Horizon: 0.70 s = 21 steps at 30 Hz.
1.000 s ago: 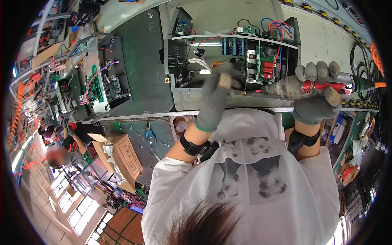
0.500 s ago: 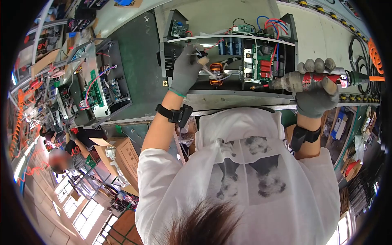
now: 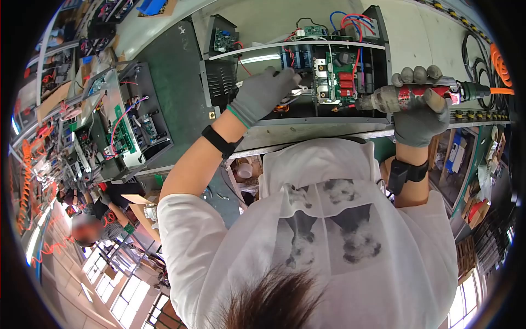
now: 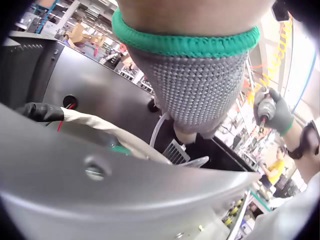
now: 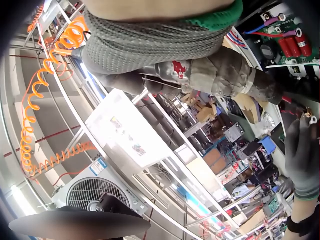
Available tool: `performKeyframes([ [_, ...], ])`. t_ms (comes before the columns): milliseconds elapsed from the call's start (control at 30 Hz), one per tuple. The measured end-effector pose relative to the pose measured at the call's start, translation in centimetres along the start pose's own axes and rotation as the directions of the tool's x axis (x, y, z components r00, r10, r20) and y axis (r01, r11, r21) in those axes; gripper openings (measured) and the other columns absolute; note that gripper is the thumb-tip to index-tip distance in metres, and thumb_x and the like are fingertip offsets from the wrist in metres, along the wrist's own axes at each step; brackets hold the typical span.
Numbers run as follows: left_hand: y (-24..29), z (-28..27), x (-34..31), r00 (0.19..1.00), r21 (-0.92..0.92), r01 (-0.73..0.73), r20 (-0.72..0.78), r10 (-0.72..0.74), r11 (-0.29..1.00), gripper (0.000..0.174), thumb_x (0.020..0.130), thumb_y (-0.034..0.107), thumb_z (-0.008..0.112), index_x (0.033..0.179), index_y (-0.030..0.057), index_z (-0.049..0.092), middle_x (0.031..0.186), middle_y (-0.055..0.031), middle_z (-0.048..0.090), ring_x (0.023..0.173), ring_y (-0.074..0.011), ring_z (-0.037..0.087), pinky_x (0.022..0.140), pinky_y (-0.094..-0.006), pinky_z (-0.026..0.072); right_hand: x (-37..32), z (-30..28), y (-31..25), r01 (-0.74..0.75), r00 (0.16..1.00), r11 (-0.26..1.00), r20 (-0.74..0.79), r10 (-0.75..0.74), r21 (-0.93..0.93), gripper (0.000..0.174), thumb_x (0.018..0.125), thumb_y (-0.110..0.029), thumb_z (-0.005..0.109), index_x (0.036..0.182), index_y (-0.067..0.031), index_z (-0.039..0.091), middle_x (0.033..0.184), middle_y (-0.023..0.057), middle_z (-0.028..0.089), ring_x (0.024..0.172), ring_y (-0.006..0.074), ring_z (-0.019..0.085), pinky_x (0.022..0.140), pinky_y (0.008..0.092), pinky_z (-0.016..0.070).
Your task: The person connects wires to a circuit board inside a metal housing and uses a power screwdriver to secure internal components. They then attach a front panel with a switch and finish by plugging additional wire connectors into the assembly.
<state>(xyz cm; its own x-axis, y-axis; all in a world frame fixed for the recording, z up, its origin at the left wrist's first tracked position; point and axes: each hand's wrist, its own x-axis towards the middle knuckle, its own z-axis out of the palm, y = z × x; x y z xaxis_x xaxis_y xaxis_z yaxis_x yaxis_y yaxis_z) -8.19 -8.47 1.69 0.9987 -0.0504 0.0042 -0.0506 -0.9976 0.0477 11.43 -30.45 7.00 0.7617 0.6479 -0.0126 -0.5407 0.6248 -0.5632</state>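
Observation:
In the head view, my gloved left hand [image 3: 264, 94] reaches over an open metal case [image 3: 307, 119], its fingertips pinching a white cable's end by a metal lug [image 3: 300, 89]. The right wrist view shows that hand [image 5: 301, 157] beside a ring terminal [image 5: 313, 120]. The white cable [image 4: 95, 121] runs inside the case in the left wrist view, where my left fingertips are partly hidden. My gloved right hand [image 3: 422, 120] grips a worn red and grey power driver [image 3: 400, 98]. Its tip points left over the case, near a green circuit board [image 3: 344, 77] with red components.
Another open case with boards [image 3: 134, 123] stands on the left. An orange air hose [image 3: 501, 68] and black cables lie at the right. A cardboard box [image 3: 143, 211] sits lower left, near another person [image 3: 104, 216]. A cup [image 3: 244, 170] is below the bench edge.
My left hand moved left to the cable, then back right with its fingers extended toward the case's middle. My right hand keeps its grip on the driver. The head view has shifted slightly.

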Motion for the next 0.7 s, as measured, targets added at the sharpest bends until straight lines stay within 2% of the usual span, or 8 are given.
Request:
performKeyframes([
  [33,0.6,-0.3,0.2,0.982,0.077,0.162,0.089,-0.168,0.984,0.039,0.076,0.015,0.061,0.114,0.0274,0.060,0.105,0.0009,0.054,0.081,-0.0155,0.058,0.057,-0.0290,0.0520,-0.1,-0.4,-0.1,0.012,1.000,0.999,0.022,-0.012,0.030,0.037,0.068,-0.005,0.056,0.104,-0.0034,0.055,0.092,0.0130,0.061,0.087,0.0307,0.057,0.078,0.0442,0.0439],
  [67,0.7,-0.8,0.5,0.983,0.074,0.154,0.091,-0.161,0.985,0.039,0.076,0.015,0.061,0.114,0.0274,0.060,0.105,0.0009,0.054,0.081,-0.0155,0.058,0.057,-0.0290,0.0520,-0.2,-0.6,-0.2,0.017,1.000,0.999,0.015,-0.017,0.029,0.037,0.068,-0.005,0.056,0.104,-0.0034,0.055,0.092,0.0130,0.061,0.087,0.0307,0.057,0.078,0.0442,0.0439],
  [133,0.8,-2.6,1.6,0.867,-0.210,0.417,0.385,-0.317,0.884,0.029,0.081,0.017,0.060,0.110,0.0178,0.060,0.103,-0.0052,0.051,0.098,-0.0252,0.058,0.082,-0.0351,0.0510,-0.2,-0.9,-0.4,0.036,0.999,0.999,0.005,-0.036,0.003,0.036,0.067,-0.006,0.057,0.104,-0.0031,0.055,0.091,0.0127,0.061,0.086,0.0301,0.056,0.077,0.0437,0.0446],
  [267,-1.9,-1.5,0.0,0.935,-0.609,0.333,0.309,-0.172,0.719,0.023,0.082,0.014,0.059,0.104,0.0128,0.063,0.109,-0.0084,0.052,0.098,-0.0261,0.057,0.086,-0.0342,0.0483,-0.3,-1.4,-0.5,0.039,0.998,0.999,-0.050,-0.040,-0.021,0.037,0.067,-0.007,0.058,0.104,-0.0028,0.055,0.089,0.0124,0.060,0.084,0.0298,0.056,0.076,0.0431,0.0450],
  [333,-2.8,-1.7,0.1,0.871,-0.849,0.482,0.490,-0.020,0.218,0.019,0.084,0.012,0.056,0.101,0.0088,0.065,0.106,-0.0106,0.057,0.097,-0.0263,0.058,0.087,-0.0319,0.0469,-0.2,-2.0,-0.7,-0.008,0.997,1.000,-0.071,0.007,-0.003,0.036,0.067,-0.007,0.058,0.103,-0.0027,0.055,0.088,0.0119,0.059,0.084,0.0298,0.055,0.076,0.0427,0.0453],
  [467,-2.9,-1.2,1.0,0.824,-0.811,0.555,0.566,0.009,0.185,0.020,0.086,0.011,0.052,0.102,0.0050,0.064,0.100,-0.0125,0.061,0.094,-0.0264,0.059,0.086,-0.0318,0.0462,-0.4,-3.4,-1.0,-0.045,0.990,0.999,-0.134,0.044,-0.001,0.034,0.068,-0.006,0.058,0.102,-0.0025,0.055,0.088,0.0119,0.059,0.084,0.0299,0.055,0.075,0.0422,0.0456],
  [567,-2.5,-0.4,1.8,0.860,-0.808,0.484,0.510,-0.012,0.335,0.020,0.086,0.013,0.053,0.099,0.0026,0.064,0.092,-0.0149,0.064,0.089,-0.0273,0.060,0.083,-0.0317,0.0463,-0.6,-4.2,-1.1,-0.054,0.986,0.999,-0.156,0.054,0.006,0.033,0.068,-0.006,0.058,0.101,-0.0025,0.055,0.088,0.0119,0.058,0.084,0.0294,0.055,0.075,0.0421,0.0463],
  [700,-0.9,1.9,2.4,0.818,-0.673,0.570,0.416,-0.396,0.471,0.019,0.083,0.014,0.055,0.094,0.0025,0.065,0.089,-0.0164,0.063,0.085,-0.0275,0.061,0.075,-0.0341,0.0476,-0.7,-5.7,-1.1,-0.064,0.977,0.998,-0.204,0.062,-0.004,0.032,0.068,-0.005,0.058,0.100,-0.0029,0.056,0.087,0.0119,0.059,0.083,0.0294,0.057,0.074,0.0431,0.0478],
])
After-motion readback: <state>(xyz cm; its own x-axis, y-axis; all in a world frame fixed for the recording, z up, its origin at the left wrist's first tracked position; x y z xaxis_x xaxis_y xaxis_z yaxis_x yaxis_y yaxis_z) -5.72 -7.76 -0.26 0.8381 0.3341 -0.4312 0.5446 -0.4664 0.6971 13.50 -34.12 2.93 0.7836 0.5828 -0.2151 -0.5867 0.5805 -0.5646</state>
